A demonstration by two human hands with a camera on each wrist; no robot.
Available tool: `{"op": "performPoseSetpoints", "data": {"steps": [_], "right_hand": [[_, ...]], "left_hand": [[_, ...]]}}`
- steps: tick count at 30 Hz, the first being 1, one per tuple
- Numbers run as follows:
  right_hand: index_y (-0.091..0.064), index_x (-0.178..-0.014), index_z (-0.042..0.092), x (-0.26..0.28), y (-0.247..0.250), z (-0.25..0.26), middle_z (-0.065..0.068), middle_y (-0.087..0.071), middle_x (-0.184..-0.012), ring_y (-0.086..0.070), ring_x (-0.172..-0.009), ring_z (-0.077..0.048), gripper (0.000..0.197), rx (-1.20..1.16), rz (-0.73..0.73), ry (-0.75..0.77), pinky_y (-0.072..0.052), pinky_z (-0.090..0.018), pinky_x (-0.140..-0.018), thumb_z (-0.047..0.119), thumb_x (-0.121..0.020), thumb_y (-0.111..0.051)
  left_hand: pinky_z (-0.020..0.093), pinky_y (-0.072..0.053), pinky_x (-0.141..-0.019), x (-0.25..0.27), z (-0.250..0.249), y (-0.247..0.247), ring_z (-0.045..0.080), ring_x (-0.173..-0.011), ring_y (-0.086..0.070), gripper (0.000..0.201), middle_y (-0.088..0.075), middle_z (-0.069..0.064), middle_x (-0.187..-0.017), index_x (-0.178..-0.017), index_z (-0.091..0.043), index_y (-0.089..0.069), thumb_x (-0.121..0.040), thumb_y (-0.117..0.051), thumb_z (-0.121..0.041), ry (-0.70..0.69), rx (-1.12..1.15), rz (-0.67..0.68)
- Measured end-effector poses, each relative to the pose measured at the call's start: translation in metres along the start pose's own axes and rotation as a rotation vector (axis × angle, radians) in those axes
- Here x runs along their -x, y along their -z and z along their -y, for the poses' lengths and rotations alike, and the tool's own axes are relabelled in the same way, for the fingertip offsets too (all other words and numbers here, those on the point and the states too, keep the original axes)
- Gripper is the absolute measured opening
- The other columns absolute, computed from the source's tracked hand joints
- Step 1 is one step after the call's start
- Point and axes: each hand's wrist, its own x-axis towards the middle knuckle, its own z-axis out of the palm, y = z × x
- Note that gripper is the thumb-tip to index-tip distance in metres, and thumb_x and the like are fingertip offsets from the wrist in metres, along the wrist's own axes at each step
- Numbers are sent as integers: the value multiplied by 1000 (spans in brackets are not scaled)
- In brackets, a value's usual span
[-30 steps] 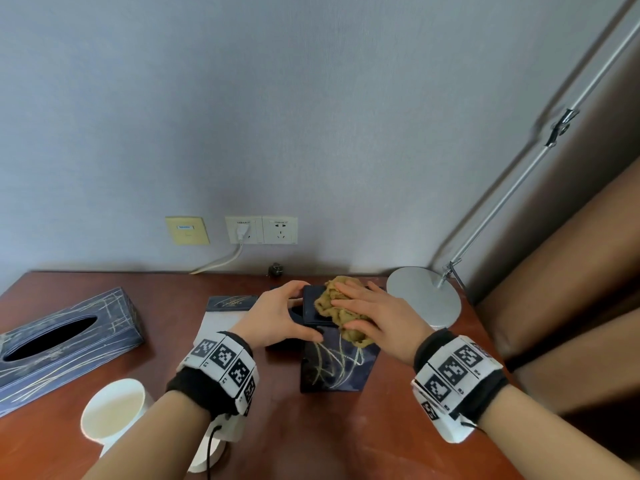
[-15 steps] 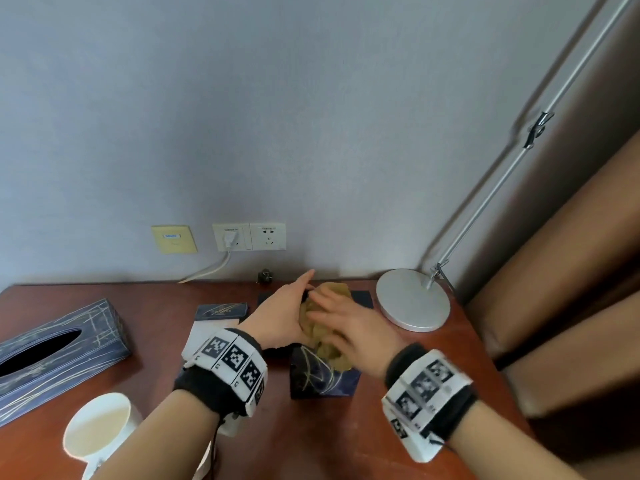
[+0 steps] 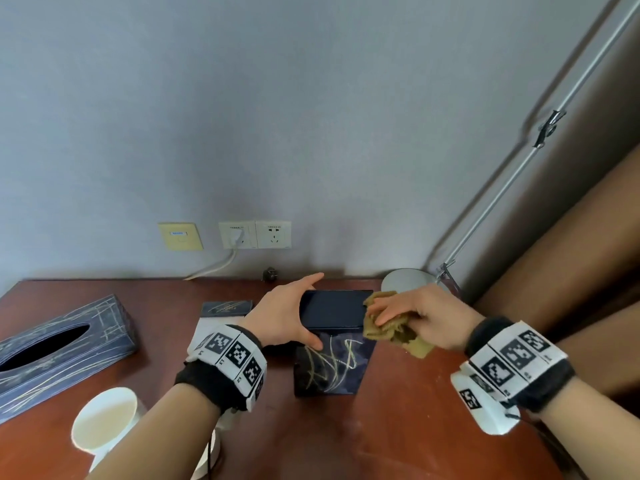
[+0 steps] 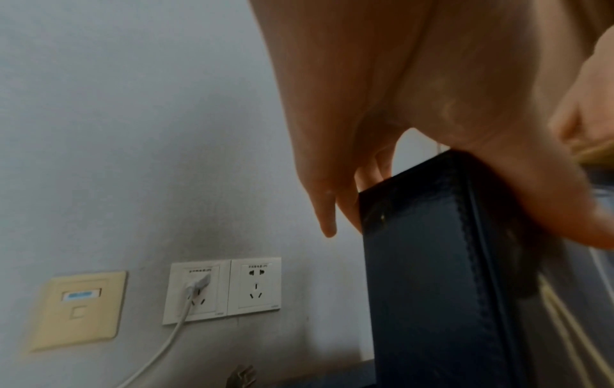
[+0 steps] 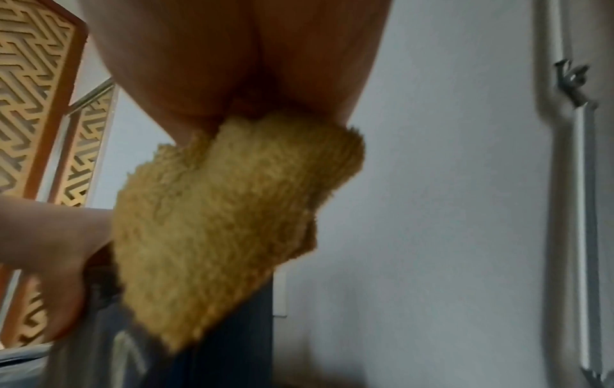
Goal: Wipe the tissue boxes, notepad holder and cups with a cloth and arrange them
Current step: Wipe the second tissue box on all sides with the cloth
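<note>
A tall dark blue tissue box [image 3: 332,367] with gold scribbles stands upright mid-table. My left hand [image 3: 311,311] grips its top left, with the thumb on the front face and the fingers behind; the left wrist view shows the same box [image 4: 432,288]. My right hand [image 3: 391,315] holds a bunched yellow cloth [image 3: 393,330] against the box's top right edge; in the right wrist view the cloth [image 5: 232,223] hangs from the palm over the box [image 5: 232,341]. A long blue tissue box [image 3: 52,351], a notepad holder [image 3: 225,308] and a white cup [image 3: 104,420] sit to the left.
A silver lamp base [image 3: 408,280] stands behind the right hand, its pole [image 3: 519,168] slanting up to the right. Wall sockets [image 3: 254,234] with a plugged white cable are on the wall behind. Another white object [image 3: 204,455] lies under my left forearm. The table's right edge is close.
My right hand has slid the cloth from the top of the tall box to its right edge. My left hand keeps its grip on the box.
</note>
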Motion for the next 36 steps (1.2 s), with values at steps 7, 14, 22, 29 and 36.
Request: {"op": "performPoseSetpoints", "data": {"steps": [7, 14, 22, 29, 36], "right_hand": [[-57, -127, 17, -24, -53, 22, 5, -44, -142, -28, -132, 2, 48, -15, -130, 138, -14, -7, -111, -6, -86, -50], [-64, -119, 14, 15, -46, -18, 11, -46, -134, -30, -131, 7, 43, -116, -239, 79, -24, -13, -111, -5, -85, -47], [-63, -119, 15, 28, -52, -45, 8, -62, -107, -54, -101, -4, 36, -363, -411, -410, -33, 8, -76, -3, -88, -56], [-63, -117, 16, 31, -86, -65, 8, -62, -104, -56, -102, -7, 36, -373, -303, -490, -36, -8, -82, -3, -88, -55], [-63, -115, 5, 39, -104, -92, -4, -63, -102, -59, -101, -22, 29, -502, -326, -668, -38, -19, -82, -3, -88, -54]], "left_hand": [[32, -35, -108, 3, 1, 4, 15, -131, -41, 116, -46, -4, -141, -147, -30, -23, -53, -91, -31, -25, -39, -20], [29, -34, -103, 2, -5, 7, 14, -118, -48, 93, -51, -9, -127, -133, -26, -43, -54, -89, -38, -50, -127, 7], [51, 3, -117, -17, -39, -12, 16, -146, -9, 105, -28, -3, -151, -145, -23, -24, -62, -74, -62, -91, -435, 117], [28, -40, -94, -11, -16, -12, 8, -102, -52, 85, -52, -15, -104, -117, -33, -55, -42, -87, -55, -129, 1, -85], [31, -44, -101, 11, 21, -27, 4, -109, -57, 79, -63, -8, -111, -108, -31, -54, -40, -93, -36, 43, 566, -240]]}}
